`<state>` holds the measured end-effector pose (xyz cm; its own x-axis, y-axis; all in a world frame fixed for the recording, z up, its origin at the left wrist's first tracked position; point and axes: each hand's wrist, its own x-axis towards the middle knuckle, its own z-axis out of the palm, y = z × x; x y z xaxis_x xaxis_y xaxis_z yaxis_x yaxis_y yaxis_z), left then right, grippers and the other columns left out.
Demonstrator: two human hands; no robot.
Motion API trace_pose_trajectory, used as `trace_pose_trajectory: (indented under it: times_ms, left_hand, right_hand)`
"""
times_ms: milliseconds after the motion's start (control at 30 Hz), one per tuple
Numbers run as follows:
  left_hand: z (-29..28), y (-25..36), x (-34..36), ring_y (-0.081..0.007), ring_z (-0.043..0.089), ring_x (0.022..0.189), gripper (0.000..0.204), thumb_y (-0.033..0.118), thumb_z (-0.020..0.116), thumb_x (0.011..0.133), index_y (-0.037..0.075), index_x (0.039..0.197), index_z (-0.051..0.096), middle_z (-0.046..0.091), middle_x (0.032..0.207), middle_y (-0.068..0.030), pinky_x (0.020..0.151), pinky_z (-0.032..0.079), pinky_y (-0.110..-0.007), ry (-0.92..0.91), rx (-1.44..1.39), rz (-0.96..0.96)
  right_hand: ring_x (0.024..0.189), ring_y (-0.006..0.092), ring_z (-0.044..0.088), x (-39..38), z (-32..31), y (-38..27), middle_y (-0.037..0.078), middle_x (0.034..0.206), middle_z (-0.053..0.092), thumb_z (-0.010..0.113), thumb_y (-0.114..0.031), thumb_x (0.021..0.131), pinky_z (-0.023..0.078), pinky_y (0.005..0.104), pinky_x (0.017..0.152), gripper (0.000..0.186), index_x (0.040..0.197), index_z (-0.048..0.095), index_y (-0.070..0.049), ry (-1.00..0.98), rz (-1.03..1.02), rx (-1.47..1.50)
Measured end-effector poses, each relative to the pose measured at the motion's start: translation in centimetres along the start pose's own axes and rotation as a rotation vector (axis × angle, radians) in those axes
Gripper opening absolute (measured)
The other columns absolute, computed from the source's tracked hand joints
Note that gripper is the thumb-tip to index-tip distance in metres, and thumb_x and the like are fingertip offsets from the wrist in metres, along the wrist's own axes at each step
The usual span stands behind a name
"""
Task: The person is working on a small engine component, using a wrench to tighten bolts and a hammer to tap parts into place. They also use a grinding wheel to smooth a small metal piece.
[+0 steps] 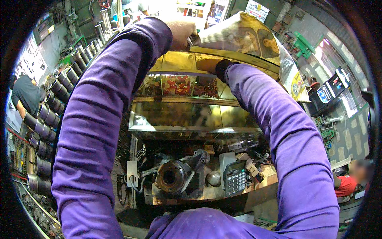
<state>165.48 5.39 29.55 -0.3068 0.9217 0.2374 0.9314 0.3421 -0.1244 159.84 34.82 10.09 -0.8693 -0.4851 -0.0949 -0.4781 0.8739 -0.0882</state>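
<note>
My left hand (182,35) is closed at the far left edge of a ribbed, see-through sheet (229,36), which is lifted and curls up to the right. Below the sheet, my right hand (209,65) reaches into the upper part of a glass display case (179,101). Its fingers are hidden inside, so what they touch cannot be seen. Small red packets (177,85) lie in a compartment of the case, just nearer than my right hand.
On the near bench (211,194) stand a rusty round metal part (171,177) and a calculator (235,178). Metal cylinders (47,115) line the left side. One person (26,93) bends at far left; another in red (346,185) is at right.
</note>
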Motion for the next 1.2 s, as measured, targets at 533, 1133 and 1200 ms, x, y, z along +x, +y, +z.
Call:
trace_pose_trajectory:
  times_ms: [533, 1133, 1200]
  left_hand:
    - [0.7, -1.2, 0.7, -0.0356, 0.076, 0.088, 0.03, 0.006, 0.073, 0.074, 0.005, 0.104, 0.079, 0.078, 0.093, -0.0184, 0.082, 0.058, -0.045, 0.013, -0.103, 0.078]
    - [0.8, -0.4, 0.3, -0.0339, 0.075, 0.093, 0.033, 0.003, 0.073, 0.073, 0.006, 0.105, 0.079, 0.078, 0.097, -0.0182, 0.084, 0.058, -0.043, 0.055, -0.024, 0.02]
    - [0.7, -0.6, 0.5, -0.0343, 0.076, 0.094, 0.033, 0.005, 0.074, 0.074, 0.006, 0.107, 0.079, 0.078, 0.099, -0.0189, 0.083, 0.058, -0.044, 0.028, -0.03, 0.019]
  right_hand:
    - [0.108, 0.0338, 0.073, -2.5, -5.4, -8.8, 0.021, 0.124, 0.075, 0.052, -0.027, 0.102, 0.054, 0.0459, 0.098, 0.039, 0.128, 0.073, -0.008, -0.164, 0.282, -0.213]
    - [0.104, 0.0355, 0.074, -3.1, -4.2, -5.4, 0.022, 0.117, 0.076, 0.051, -0.02, 0.103, 0.056, 0.0466, 0.092, 0.032, 0.122, 0.071, -0.003, -0.105, 0.12, -0.123]
    - [0.099, 0.0362, 0.075, -3.5, -5.7, -7.4, 0.022, 0.112, 0.077, 0.053, -0.018, 0.101, 0.057, 0.0483, 0.087, 0.029, 0.116, 0.073, -0.002, -0.103, 0.066, -0.171]
